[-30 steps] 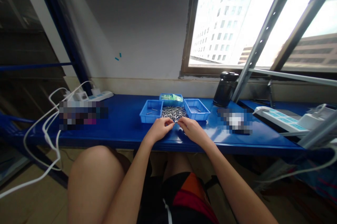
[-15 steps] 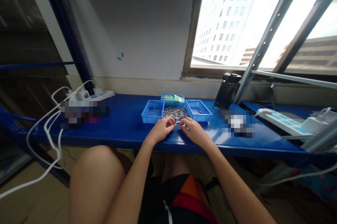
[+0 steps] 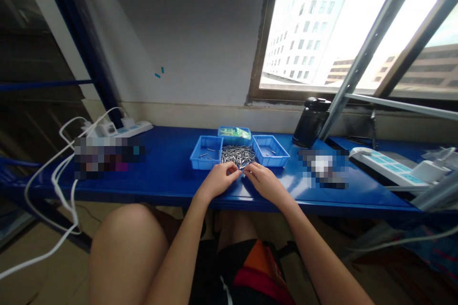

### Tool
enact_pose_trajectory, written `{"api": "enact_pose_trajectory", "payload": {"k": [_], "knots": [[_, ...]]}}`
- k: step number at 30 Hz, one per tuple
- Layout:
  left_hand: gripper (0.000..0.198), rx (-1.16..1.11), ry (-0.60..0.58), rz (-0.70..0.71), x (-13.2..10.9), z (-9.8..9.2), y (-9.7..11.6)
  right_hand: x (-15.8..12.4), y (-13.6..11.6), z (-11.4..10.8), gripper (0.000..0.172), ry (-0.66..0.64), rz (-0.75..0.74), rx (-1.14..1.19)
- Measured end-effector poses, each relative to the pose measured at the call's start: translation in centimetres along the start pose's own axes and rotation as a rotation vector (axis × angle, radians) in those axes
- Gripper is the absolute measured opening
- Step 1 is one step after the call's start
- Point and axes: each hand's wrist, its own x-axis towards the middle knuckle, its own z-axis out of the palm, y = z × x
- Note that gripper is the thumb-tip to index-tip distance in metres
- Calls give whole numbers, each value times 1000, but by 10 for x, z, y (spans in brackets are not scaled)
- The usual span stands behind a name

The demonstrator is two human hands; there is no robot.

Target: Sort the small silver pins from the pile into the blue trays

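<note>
My left hand [image 3: 222, 180] and my right hand [image 3: 264, 180] meet at the near edge of a pile of thin silvery metal pins [image 3: 236, 154], possibly rivets or screws. Thumbs and forefingers are pinched, their tips almost touching each other. What lies between the tips is too small to make out. Left of the pile stands a blue tray [image 3: 195, 162] with a few loose pins inside. To the right, another blue tray [image 3: 274, 161] holds a few small pieces. Behind the pile, a third blue tray [image 3: 246, 141] carries a green and clear plastic packet [image 3: 234, 133].
A black bottle [image 3: 310, 122] stands at the back right by a metal post. Power strips [image 3: 388, 166] with white plugs and cables lie at both ends of the blue table [image 3: 164, 176]. Blurred items sit left and right. My knee is below the table's front edge.
My fingertips have come slightly closer together at the front of the pile. The view has shifted a little; the trays stay in place.
</note>
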Motion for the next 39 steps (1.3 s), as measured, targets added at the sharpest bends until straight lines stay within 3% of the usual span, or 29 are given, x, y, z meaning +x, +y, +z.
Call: {"api": "enact_pose_trajectory", "payload": {"k": [16,26,34,39], "knots": [[16,-5,-51,-52,-3,-5,4,2,-3,-1,17,-51,29,17],[14,125,-95,16,-6,-8,1,2,-3,0,17,-59,20,52],[15,-65,-50,36,-8,-8,2,9,-4,-1,16,-122,41,123],[16,-58,-41,6,-8,-7,2,8,-2,-2,16,-124,39,147]]}}
